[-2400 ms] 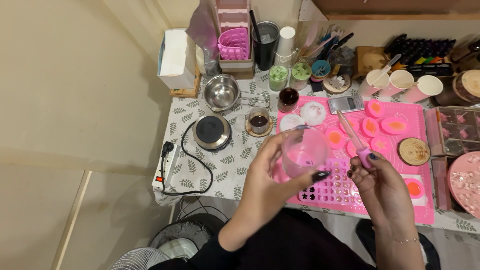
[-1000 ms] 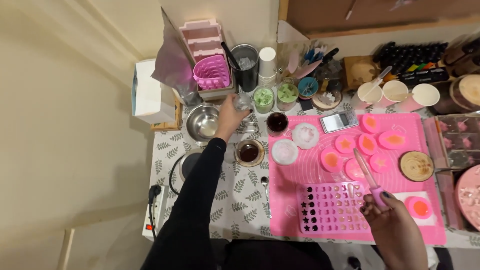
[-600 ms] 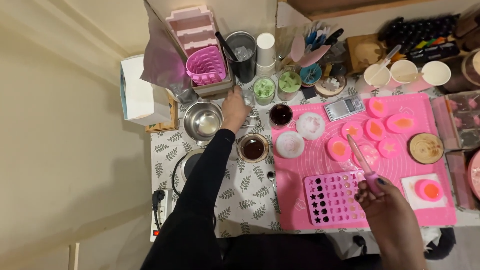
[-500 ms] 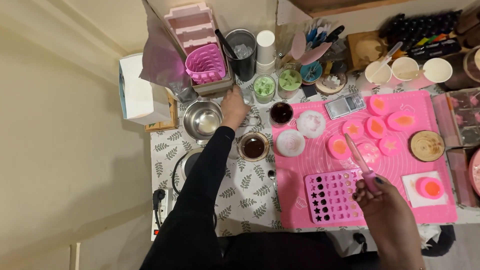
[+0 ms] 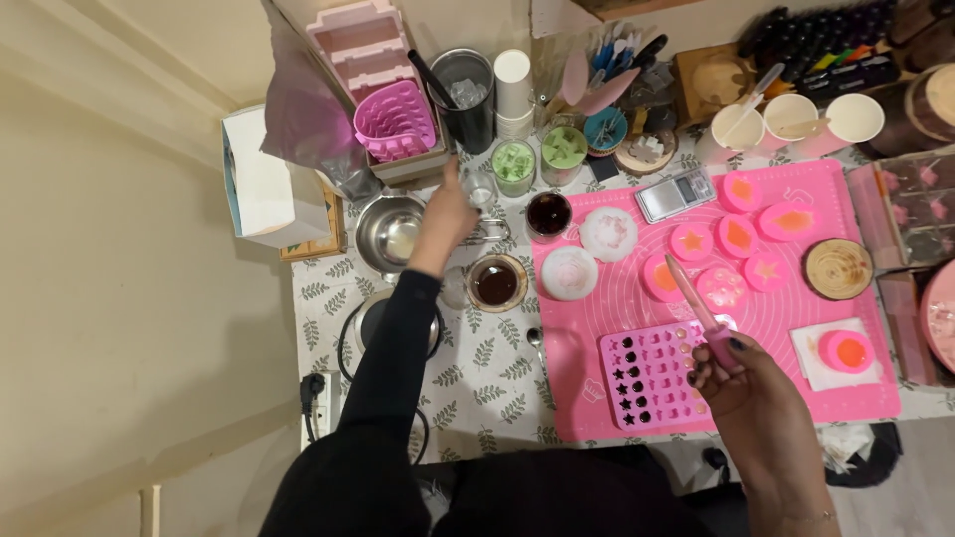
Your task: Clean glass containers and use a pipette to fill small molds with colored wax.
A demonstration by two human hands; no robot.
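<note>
Crowded craft table (image 5: 468, 383) with a leaf-print cloth and a pink mat (image 5: 856, 298). Left hand (image 5: 448, 214) stretched far forward, fingers closed around a small clear cup (image 5: 479, 186) between the steel bowl (image 5: 390, 231) and the green jars (image 5: 514, 164). Right hand (image 5: 741, 373) near the body, fingers pinching a pink dropper (image 5: 696, 303) just above the pink mould tray (image 5: 652, 373).

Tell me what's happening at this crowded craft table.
A person works over a pink mat covered with small filled moulds. The left hand reaches far across to a small clear glass beside a steel bowl; whether it grips the glass is unclear. The right hand holds a pink dropper over a pink tray of tiny shaped cavities, some dark-filled.
</note>
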